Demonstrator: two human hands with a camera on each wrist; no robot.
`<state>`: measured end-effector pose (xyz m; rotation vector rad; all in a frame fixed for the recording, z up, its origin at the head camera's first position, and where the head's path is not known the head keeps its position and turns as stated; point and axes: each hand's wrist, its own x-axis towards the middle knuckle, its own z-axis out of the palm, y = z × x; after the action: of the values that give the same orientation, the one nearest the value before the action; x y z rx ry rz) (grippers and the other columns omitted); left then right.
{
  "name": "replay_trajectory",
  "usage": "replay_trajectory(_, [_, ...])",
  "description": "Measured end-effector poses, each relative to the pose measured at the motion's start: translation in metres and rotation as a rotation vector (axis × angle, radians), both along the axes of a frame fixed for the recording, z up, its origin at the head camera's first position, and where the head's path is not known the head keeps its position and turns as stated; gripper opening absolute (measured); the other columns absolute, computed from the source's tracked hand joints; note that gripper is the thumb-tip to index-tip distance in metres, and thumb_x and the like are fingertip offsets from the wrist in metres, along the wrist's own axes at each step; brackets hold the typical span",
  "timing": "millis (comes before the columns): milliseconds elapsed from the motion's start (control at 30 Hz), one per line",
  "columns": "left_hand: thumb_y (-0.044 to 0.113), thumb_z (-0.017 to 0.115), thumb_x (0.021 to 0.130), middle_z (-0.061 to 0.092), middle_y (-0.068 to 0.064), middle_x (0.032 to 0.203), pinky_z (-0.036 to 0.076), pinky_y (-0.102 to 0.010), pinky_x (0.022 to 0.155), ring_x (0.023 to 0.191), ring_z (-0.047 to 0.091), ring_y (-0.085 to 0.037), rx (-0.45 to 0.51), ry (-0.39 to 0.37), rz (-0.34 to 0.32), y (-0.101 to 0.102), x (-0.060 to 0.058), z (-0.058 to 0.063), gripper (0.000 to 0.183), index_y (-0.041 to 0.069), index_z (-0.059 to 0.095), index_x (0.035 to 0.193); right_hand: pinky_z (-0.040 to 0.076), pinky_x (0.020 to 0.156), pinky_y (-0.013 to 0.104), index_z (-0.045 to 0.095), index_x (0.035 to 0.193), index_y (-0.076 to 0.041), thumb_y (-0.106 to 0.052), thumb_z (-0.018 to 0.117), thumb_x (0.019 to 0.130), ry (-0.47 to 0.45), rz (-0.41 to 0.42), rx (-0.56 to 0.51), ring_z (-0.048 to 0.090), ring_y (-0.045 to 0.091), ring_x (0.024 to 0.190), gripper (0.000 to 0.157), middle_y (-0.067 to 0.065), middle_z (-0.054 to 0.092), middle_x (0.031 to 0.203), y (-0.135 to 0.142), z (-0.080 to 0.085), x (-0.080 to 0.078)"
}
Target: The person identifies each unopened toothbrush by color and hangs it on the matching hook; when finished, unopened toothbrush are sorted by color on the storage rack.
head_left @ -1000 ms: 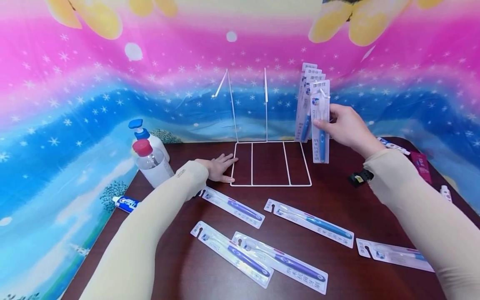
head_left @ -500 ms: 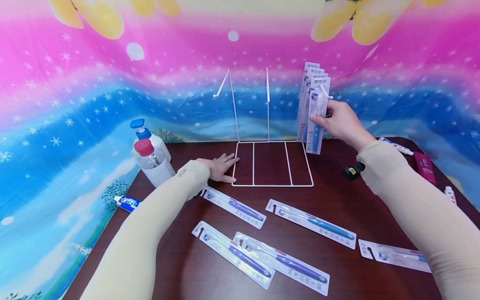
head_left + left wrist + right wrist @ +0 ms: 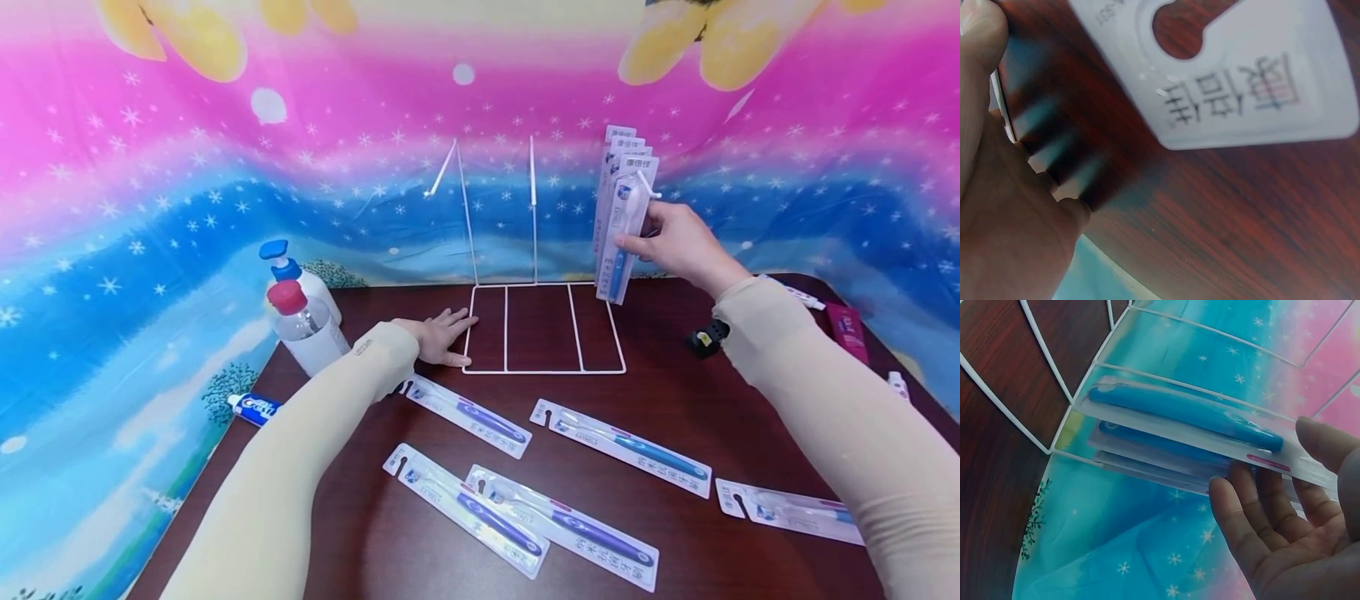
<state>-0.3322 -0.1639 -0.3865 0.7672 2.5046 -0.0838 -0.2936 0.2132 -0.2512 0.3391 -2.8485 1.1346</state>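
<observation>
My right hand (image 3: 678, 242) is at the front packaged toothbrush (image 3: 626, 237), blue-handled, hanging tilted on the right hook of a white wire rack (image 3: 543, 372). The thumb lies over the front of the pack, fingers curled behind its edge. More toothbrush packs hang behind it in a row; in the right wrist view a second blue-handled pack (image 3: 1160, 444) shows below the front one (image 3: 1179, 419). My left hand (image 3: 442, 336) lies with fingers spread at the left side of the rack's base. Its palm edge and thumb show in the left wrist view beside a pack's hanger end (image 3: 1241, 94).
Several packaged toothbrushes lie in front of the rack, including a teal-handled one (image 3: 622, 446) and a purple-handled one (image 3: 562, 525). Pump bottles (image 3: 307, 321) and a blue toothpaste tube (image 3: 253, 408) stand or lie at left. A red packet (image 3: 847, 332) lies at right.
The front toothbrush pack has moved back and up onto the right hook with my right hand, its lower end swinging left toward the other packs. My left hand has stayed put.
</observation>
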Motion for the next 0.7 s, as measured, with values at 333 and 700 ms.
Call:
replay_trajectory(333, [0.060,0.042,0.088,-0.008,-0.005,0.153,0.010,-0.049,0.108,0.138,-0.007,-0.030,0.002,0.002,-0.001,0.001,0.003,0.001,0.085,0.022,-0.002,0.149,0.043,0.072,0.039,0.050,0.128,-0.008,-0.048,0.062,0.083,-0.028,0.005,0.031,0.056,0.026,0.095,0.061,0.012,0.058,0.110,0.007,0.002,0.004])
replay_trajectory(700, [0.062,0.042,0.087,-0.008,-0.006,0.153,0.011,-0.049,0.108,0.138,-0.006,-0.030,-0.002,0.016,-0.005,0.000,0.000,0.000,0.086,0.022,-0.002,0.149,0.044,0.075,0.047,0.048,0.127,-0.011,-0.061,0.059,0.078,-0.115,-0.048,0.140,0.048,0.031,0.102,0.070,0.013,0.050,0.114,0.047,0.006,0.034])
